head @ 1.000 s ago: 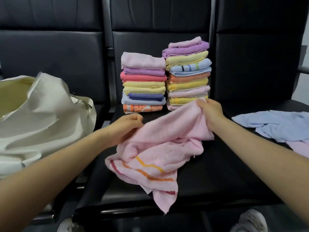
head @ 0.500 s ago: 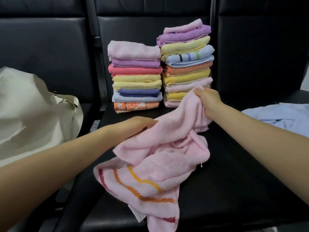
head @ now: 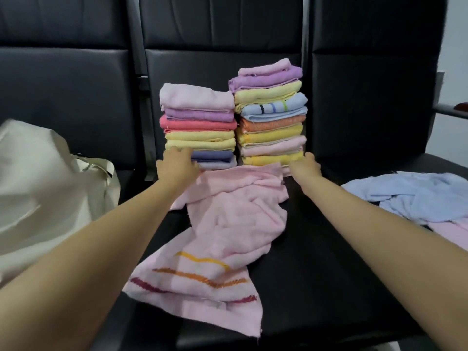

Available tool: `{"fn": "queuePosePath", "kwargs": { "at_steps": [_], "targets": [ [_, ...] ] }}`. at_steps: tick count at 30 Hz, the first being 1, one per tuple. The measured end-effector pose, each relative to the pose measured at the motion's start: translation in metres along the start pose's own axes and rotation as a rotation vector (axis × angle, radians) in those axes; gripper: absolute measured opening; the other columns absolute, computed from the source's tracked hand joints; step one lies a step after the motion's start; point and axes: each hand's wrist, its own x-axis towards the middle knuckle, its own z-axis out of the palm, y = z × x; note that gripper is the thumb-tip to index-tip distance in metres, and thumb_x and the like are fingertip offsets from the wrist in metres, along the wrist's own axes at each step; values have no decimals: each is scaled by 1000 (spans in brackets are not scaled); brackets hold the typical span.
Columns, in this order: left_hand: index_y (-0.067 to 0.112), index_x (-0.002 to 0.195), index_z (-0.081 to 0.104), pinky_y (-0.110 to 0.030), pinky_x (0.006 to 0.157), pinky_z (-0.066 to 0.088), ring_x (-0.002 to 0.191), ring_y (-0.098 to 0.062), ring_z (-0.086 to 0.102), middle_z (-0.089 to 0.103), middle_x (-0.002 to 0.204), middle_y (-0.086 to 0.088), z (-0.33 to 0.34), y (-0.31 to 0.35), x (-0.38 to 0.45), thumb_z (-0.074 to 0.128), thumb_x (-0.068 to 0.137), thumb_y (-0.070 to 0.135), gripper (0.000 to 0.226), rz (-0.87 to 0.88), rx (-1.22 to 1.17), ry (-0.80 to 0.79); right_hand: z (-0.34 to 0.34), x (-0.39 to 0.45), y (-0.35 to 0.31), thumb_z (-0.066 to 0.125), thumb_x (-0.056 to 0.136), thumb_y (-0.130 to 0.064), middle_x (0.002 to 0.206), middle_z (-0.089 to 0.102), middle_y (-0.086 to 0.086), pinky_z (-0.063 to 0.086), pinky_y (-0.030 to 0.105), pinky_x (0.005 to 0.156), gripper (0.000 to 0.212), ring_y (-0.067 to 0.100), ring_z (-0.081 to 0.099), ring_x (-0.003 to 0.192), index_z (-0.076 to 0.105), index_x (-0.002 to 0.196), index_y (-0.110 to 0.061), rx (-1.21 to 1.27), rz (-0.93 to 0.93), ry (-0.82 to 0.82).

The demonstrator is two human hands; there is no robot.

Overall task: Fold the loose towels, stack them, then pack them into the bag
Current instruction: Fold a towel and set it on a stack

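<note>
both hands out over the middle seat [head: 316, 262] of the black bench, each gripping a far corner of the pink towel [head: 228, 224]. left hand [head: 177, 165] curls round the left corner, its fingertips up against the left stack [head: 200, 125]; right hand [head: 305, 165] pinches the right corner just at the foot of the right stack [head: 272, 115]. far edge of the towel is pulled roughly straight between the hands, touching the base of both stacks at the back of the seat; the rest lies rumpled toward the front edge, striped end nearest the front. the two stacks stand side by side against the backrest, right one taller. cream bag [head: 43, 193] slumped on the left seat. loose blue towel [head: 417, 196] on the right seat, with a bit of pink cloth [head: 453, 231] at its near edge.
</note>
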Motion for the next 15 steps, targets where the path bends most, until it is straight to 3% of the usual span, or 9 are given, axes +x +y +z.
{"fn": "queuePosePath", "kwargs": {
  "at_steps": [4, 6, 8, 9, 12, 15],
  "targets": [
    [11, 120, 54, -42, 81, 41, 112, -34, 46, 51, 119, -15, 6, -1, -47, 48, 95, 26, 30, 49, -56, 31, -10, -28, 37, 51, 89, -29, 142, 43, 20, 43, 46, 102, 60, 39, 47, 124, 36, 144, -10, -107, 36, -26],
    [11, 96, 57, -36, 67, 40, 98, -29, 50, 54, 99, -9, 0, -4, -73, 48, 94, 27, 18, 106, -113, 65, -16, -45, 51, 55, 89, -36, 141, 44, 19, 45, 42, 99, 63, 37, 49, 122, 38, 142, -7, -115, 58, 4],
    [14, 72, 48, -32, 58, 31, 84, -27, 55, 51, 76, 0, -5, -7, -99, 47, 95, 33, 30, 92, -112, -39, -18, -63, 58, 57, 88, -48, 139, 48, 19, 48, 38, 93, 71, 36, 53, 119, 39, 140, -4, -165, 80, -28],
    [15, 69, 47, -31, 59, 32, 83, -27, 57, 52, 72, 1, -7, -7, -112, 45, 95, 39, 35, 70, -99, -126, -19, -76, 57, 56, 87, -56, 138, 49, 18, 47, 36, 89, 76, 36, 54, 119, 41, 140, -3, -205, 83, -79],
    [12, 99, 57, -33, 73, 43, 95, -28, 61, 64, 97, -4, -10, -3, -145, 43, 92, 60, 51, -8, -87, -288, -17, -117, 46, 50, 83, -71, 141, 48, 14, 45, 38, 98, 86, 33, 48, 126, 44, 141, -8, -465, 75, -215],
    [10, 123, 50, -34, 81, 41, 106, -30, 59, 61, 115, -9, -18, 7, -168, 50, 90, 59, 59, -68, -254, -290, -3, -148, 42, 54, 85, -56, 141, 46, 10, 37, 37, 105, 69, 30, 41, 132, 45, 141, -16, -594, -31, -283]
  ]
}}
